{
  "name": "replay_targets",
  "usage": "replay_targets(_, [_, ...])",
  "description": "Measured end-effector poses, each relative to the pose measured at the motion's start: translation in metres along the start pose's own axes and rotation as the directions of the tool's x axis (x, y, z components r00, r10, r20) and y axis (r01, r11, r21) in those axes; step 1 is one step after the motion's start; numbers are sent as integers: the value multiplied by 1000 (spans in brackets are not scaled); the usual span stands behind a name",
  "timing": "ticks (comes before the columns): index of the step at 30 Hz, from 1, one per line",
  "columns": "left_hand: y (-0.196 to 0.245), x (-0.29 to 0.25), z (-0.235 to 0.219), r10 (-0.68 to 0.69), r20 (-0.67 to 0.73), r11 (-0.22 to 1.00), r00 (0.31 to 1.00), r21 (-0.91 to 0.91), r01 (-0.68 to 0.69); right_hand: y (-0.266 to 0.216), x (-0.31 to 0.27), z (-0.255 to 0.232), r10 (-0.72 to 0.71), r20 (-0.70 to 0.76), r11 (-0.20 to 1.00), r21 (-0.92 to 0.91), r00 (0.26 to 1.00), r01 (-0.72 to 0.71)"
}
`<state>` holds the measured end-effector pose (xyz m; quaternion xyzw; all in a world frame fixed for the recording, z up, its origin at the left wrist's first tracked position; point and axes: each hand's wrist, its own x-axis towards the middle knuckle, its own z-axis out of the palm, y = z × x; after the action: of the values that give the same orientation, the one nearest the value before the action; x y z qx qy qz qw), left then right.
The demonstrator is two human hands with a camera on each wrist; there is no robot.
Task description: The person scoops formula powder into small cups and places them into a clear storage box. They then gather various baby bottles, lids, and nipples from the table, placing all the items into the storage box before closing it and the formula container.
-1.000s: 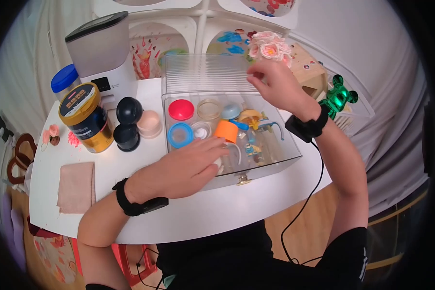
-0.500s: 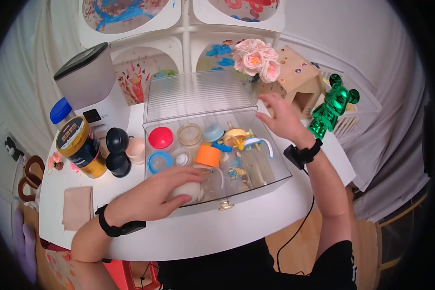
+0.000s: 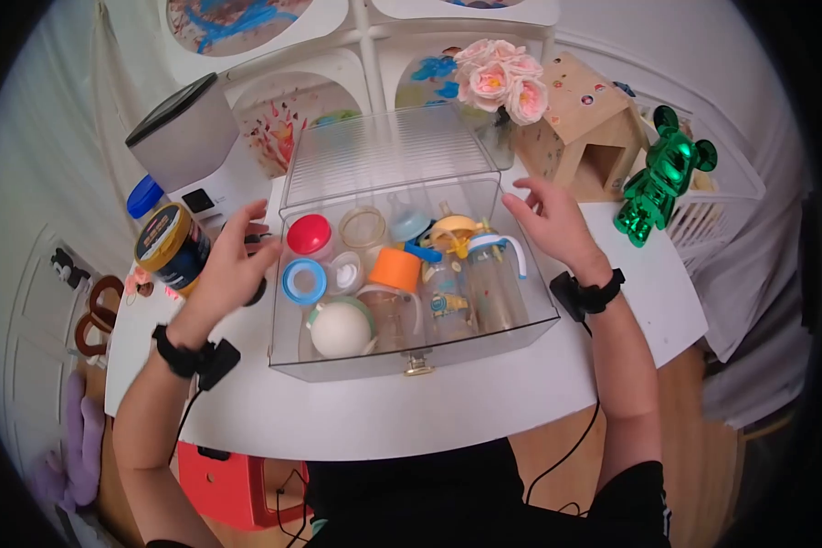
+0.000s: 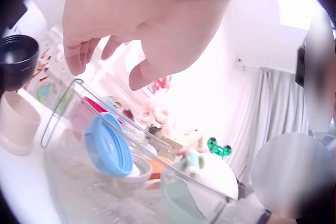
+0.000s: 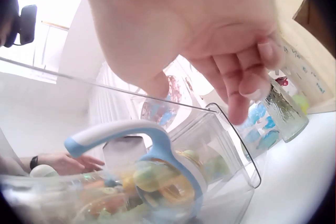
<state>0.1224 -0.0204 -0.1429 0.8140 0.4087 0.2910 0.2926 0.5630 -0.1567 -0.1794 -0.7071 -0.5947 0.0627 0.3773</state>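
A clear plastic storage box (image 3: pixel 466 343) stands on the white table, its ribbed lid (image 3: pixel 384 155) raised at the back. Several baby bottles and cups fill it, among them a red cap (image 3: pixel 309 234), a blue ring cap (image 3: pixel 303 281), an orange cap (image 3: pixel 394 269) and a round white top (image 3: pixel 341 330) at front left. A blue-and-white handle (image 5: pixel 118 132) rises over the right end. My left hand (image 3: pixel 236 260), holding nothing, hovers by the box's left edge with loosely bent fingers. Beside the right rear corner is my right hand (image 3: pixel 559 230), also bare, fingers loosely spread.
Behind my left hand stand a black-and-gold tub (image 3: pixel 175 251) and a white appliance (image 3: pixel 187 137). Pink roses in a vase (image 3: pixel 500 82), a wooden house (image 3: pixel 580 123) and a shiny green bear figure (image 3: pixel 662 178) are at back right. Cables hang from both wrists.
My left hand has left the round white top and moved out past the box's left edge. My right hand has come down from the raised lid to the right rear corner.
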Motion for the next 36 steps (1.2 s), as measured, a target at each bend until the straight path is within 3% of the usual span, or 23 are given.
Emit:
replay_targets(1, [-6, 3, -3, -122, 21, 992, 992, -40, 123, -1, -2, -1, 21, 44, 999, -39, 999, -19])
replay_targets(3, [-10, 2, -10, -245, 141, 960, 959, -104, 261, -3, -4, 1, 34, 119, 999, -3, 992, -33])
replay_targets(4, [-5, -3, -9, -290, 212, 916, 933, -221, 335, -1, -4, 4, 40, 152, 999, 14, 988, -42])
replay_targets(8, [-13, -7, -6, -251, 331, 893, 910, -284, 349, 12, 0, 9, 40, 257, 952, 285, 966, -116])
replay_targets(11, [-12, -4, 2, -223, 354, 855, 908, -377, 357, 9, -1, 9, 45, 339, 946, 287, 940, -148])
replay_targets(13, [-6, -3, 8, -224, 373, 826, 900, -418, 378, 9, -2, 14, 52, 305, 926, 343, 951, -160])
replay_targets(16, [-8, 1, 13, -121, 498, 815, 859, -444, 373, 6, -4, 18, 76, 302, 894, 402, 950, -199])
replay_targets(20, [-7, 4, 17, -239, 437, 812, 867, -399, 425, 22, 4, 23, 82, 287, 920, 348, 955, -183])
replay_targets(26, [-17, 4, 24, -157, 312, 866, 937, -413, 283, 27, 6, 27, 47, 261, 913, 380, 964, -147])
replay_targets(29, [-12, 4, 17, -179, 292, 905, 940, -326, 273, 21, 3, 25, 26, 222, 891, 437, 975, -124])
replay_targets(36, [-27, 16, 20, -209, 251, 897, 945, -335, 287, 20, 2, 29, 37, 180, 842, 524, 983, -127])
